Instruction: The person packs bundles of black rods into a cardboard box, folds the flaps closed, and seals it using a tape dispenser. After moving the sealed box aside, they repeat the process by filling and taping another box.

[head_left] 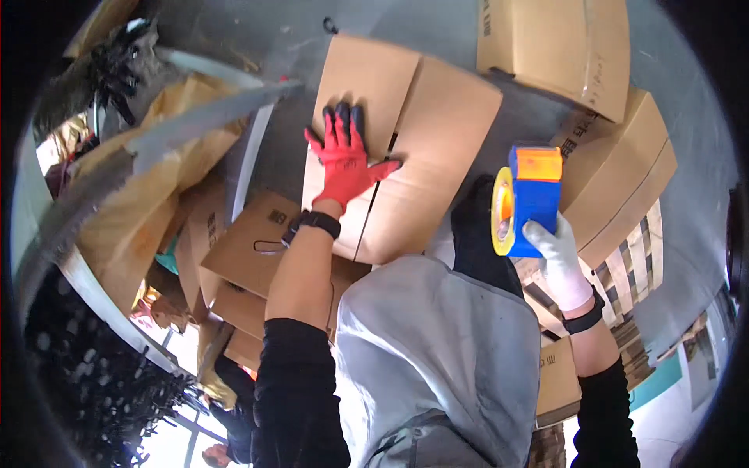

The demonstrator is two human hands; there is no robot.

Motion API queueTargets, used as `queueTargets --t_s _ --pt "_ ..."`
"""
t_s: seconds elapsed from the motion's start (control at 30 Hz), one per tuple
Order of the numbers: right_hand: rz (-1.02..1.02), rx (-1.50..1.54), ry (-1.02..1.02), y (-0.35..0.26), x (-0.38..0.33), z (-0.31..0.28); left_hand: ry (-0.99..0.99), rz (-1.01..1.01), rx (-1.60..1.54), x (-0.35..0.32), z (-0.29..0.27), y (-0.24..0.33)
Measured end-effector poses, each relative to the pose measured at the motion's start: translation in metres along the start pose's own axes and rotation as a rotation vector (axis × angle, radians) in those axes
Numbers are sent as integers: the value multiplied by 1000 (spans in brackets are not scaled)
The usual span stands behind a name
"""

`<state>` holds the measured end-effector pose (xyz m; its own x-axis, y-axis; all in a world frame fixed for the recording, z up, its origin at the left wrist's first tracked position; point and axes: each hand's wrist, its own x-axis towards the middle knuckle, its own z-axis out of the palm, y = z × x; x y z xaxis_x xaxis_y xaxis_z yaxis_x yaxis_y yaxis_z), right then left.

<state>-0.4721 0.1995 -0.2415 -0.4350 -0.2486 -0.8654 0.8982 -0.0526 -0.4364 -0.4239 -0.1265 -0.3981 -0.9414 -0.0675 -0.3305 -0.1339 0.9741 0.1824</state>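
My left hand [344,165], in a red glove with dark fingertips, lies flat with fingers spread on top of a brown cardboard box [445,125]. Its flaps are folded down and meet at a dark narrow gap, and the thumb reaches across that seam. My right hand [559,261], in a white glove, grips a blue and orange tape dispenser [538,210]. A yellow-edged roll of tape sits on the dispenser's left side. The dispenser is held up to the right of the box, apart from it.
More cardboard boxes [550,47] stand at the far right, one near a wooden pallet [644,249]. To the left are an opened carton [250,242], brown paper [168,171] and a curved grey bar [211,109]. Another person's dark sleeve [234,409] shows at the lower left.
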Motion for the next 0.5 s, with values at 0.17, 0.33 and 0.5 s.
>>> queueTargets --t_s 0.17,0.33,0.5 --pt "34 -71 84 44 -23 -20 239 -366 -411 -63 21 -43" --pt "50 -88 92 74 -40 -19 -12 -767 -804 -148 52 -89" --pt "65 -47 62 88 -47 -33 -24 -931 -524 -154 59 -73"
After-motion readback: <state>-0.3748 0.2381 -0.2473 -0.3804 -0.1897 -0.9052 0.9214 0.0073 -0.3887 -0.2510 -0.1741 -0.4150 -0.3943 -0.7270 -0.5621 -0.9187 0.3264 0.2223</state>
